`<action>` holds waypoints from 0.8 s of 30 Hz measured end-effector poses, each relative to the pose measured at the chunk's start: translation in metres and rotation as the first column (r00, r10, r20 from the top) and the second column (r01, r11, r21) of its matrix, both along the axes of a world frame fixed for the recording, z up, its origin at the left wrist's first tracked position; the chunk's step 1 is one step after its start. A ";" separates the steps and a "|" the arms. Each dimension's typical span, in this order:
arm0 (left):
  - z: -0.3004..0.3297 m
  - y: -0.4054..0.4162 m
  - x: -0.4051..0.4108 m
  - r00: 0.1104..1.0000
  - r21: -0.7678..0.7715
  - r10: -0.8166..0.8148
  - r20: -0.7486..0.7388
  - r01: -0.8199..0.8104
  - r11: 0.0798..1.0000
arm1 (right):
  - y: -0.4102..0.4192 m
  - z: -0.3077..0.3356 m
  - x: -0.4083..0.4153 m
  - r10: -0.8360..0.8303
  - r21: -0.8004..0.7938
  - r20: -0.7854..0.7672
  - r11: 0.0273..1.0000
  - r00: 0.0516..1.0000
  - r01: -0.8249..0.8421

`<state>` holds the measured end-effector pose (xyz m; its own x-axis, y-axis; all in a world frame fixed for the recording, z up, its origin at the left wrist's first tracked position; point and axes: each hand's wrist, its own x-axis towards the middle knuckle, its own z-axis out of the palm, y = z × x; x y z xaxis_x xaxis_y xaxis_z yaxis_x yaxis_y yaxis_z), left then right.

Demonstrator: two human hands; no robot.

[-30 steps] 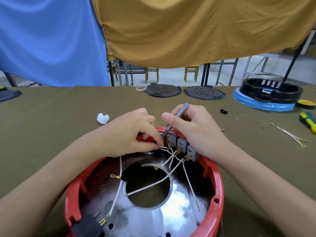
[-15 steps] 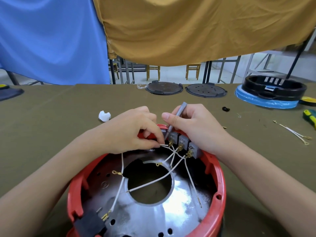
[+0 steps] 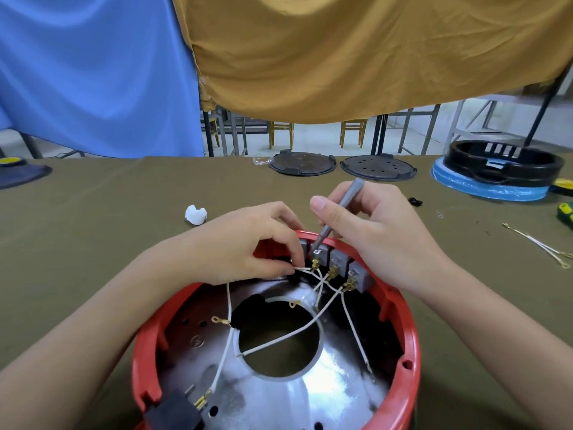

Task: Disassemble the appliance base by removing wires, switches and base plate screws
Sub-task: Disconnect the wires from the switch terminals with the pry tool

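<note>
A red appliance base [image 3: 412, 346] lies open side up in front of me, with a shiny metal plate [image 3: 310, 395] and a round hole inside. Three grey switches [image 3: 339, 260] sit in a row at its far rim, with white wires [image 3: 279, 339] running from their brass terminals. My left hand [image 3: 248, 243] pinches a white wire just left of the first switch. My right hand [image 3: 381, 234] grips a thin grey screwdriver [image 3: 338, 215], its tip down on the top of the first switch. A black plug socket [image 3: 173, 414] sits at the base's near left.
Olive cloth covers the table [image 3: 108, 228]. A white crumpled scrap [image 3: 196, 214] lies left of my hands. Two dark round plates [image 3: 378, 167] lie at the far edge, a black ring on a blue base [image 3: 496, 181] at far right, loose wires [image 3: 539, 243] and a green-yellow tool [image 3: 566, 212] to the right.
My right hand has lifted slightly, baring the first switch under the screwdriver tip. My left hand stays pinched on the wire. The view has shifted a little.
</note>
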<state>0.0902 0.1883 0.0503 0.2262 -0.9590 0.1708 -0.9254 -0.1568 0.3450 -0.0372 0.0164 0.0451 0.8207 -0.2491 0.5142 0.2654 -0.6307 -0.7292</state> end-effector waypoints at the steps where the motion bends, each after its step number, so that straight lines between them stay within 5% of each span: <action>1: 0.001 0.001 0.000 1.000 0.008 0.012 -0.001 -0.012 1.000 | 0.000 0.000 -0.001 0.009 -0.010 0.000 1.000 1.000 -0.009; 9: 0.012 0.018 0.000 0.998 0.129 0.048 0.032 -0.052 0.990 | 0.009 -0.009 0.001 0.061 -0.095 0.011 0.994 0.998 -0.060; 17: 0.004 0.013 -0.003 0.999 0.033 0.043 0.012 -0.044 0.998 | 0.008 -0.006 -0.001 0.066 -0.252 0.012 0.966 0.998 -0.061; 24: 0.000 0.013 -0.003 1.000 -0.026 0.022 -0.003 -0.022 0.999 | 0.008 -0.007 0.003 0.078 -0.123 -0.015 0.989 0.997 -0.079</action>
<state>0.0876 0.2011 0.0505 0.2478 -0.9490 0.1948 -0.9208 -0.1682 0.3518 -0.0347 0.0247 0.0380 0.8406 -0.1187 0.5285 0.3108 -0.6933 -0.6502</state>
